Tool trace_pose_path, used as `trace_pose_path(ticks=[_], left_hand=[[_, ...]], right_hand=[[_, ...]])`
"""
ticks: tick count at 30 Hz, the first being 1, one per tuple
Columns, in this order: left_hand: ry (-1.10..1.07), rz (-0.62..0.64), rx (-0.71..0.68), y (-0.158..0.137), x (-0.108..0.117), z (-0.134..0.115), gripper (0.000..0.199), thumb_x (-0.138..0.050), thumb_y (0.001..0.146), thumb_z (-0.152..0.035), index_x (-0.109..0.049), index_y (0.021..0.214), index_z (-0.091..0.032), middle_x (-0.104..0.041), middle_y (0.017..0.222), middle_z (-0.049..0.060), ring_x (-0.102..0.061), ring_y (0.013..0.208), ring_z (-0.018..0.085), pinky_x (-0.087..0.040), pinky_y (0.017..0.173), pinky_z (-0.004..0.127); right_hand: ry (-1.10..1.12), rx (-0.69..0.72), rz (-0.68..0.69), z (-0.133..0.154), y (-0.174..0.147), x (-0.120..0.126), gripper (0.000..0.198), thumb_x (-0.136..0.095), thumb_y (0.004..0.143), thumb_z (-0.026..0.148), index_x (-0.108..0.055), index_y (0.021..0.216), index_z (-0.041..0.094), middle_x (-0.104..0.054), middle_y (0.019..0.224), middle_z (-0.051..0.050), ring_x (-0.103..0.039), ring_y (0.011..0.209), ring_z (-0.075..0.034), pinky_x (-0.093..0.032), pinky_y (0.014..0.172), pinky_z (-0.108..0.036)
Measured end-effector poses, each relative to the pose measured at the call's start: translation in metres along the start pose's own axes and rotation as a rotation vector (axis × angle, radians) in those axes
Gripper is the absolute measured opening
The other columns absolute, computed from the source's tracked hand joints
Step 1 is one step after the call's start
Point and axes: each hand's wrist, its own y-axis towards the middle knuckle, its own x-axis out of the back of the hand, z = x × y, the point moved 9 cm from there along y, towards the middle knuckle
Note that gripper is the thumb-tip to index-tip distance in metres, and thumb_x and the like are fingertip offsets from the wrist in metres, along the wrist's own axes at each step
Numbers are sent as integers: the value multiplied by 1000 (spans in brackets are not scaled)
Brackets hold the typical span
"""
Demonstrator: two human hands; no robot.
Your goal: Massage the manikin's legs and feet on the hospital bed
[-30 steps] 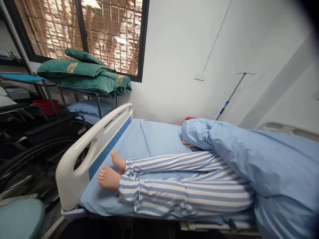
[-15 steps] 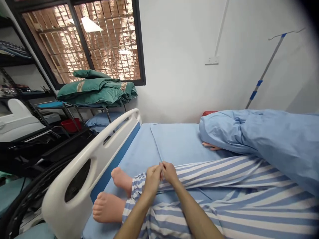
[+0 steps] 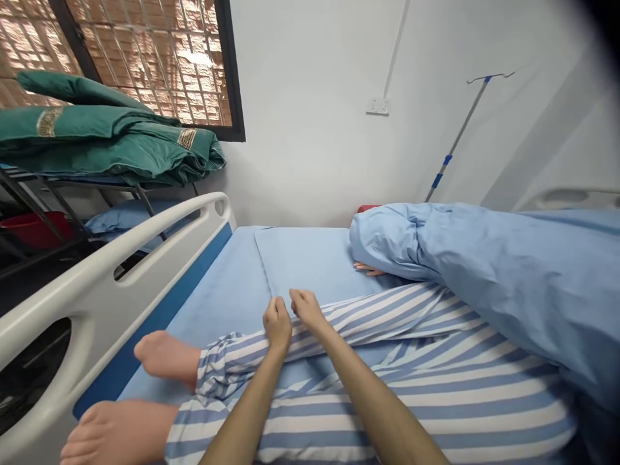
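My left hand point(image 3: 278, 321) is closed in a fist above the far leg of striped trousers point(image 3: 387, 303). Just to its right, my right hand point(image 3: 306, 307) is closed too, with a small gap between the two. Whatever the curled fingers hold, if anything, is hidden. The blue-and-white trousers are on a figure lying on the bed, whose smooth, mannequin-like bare feet point(image 3: 123, 429) point left. A light blue quilt point(image 3: 465, 252) is heaped over its upper body, and some fingers point(image 3: 368, 268) stick out beneath the quilt's edge.
The white footboard point(image 3: 159, 258) stands along the left end of the blue-sheeted bed point(image 3: 310, 248). Behind it, folded green bedding point(image 3: 121, 139) rests on a metal-framed stand near a red bucket point(image 3: 39, 227). An IV pole point(image 3: 458, 135) rises beyond the quilt.
My hands, touching each other before, are now slightly apart and both remain closed. The view has swung right and come closer, showing less of the window and shelves.
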Motion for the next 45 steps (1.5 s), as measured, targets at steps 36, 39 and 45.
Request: trace_pose_path(ticks=[36, 39, 45], left_hand=[[126, 210, -104, -14, -67, -13, 35, -28, 76, -33, -43, 48, -17, -47, 49, -1, -36, 50, 9, -22, 51, 22], [138, 204, -128, -16, -68, -12, 36, -27, 77, -34, -44, 50, -17, -48, 51, -1, -37, 52, 9, -23, 53, 22], [70, 238, -50, -4, -75, -17, 33, -31, 73, -34, -39, 46, -17, -38, 45, -3, -33, 49, 8, -22, 49, 21]], right_hand=[[-442, 213, -279, 24, -4, 73, 40, -29, 78, 34, -42, 46, 17, -37, 43, 3, -30, 45, -8, -20, 47, -22], [-529, 172, -246, 5, -10, 73, 39, -31, 79, 34, -46, 48, 17, -43, 44, 1, -31, 45, -8, -18, 47, -23], [-443, 127, -259, -16, -14, 73, 39, -31, 80, 35, -48, 50, 17, -47, 48, 1, -35, 48, -9, -20, 49, -22]])
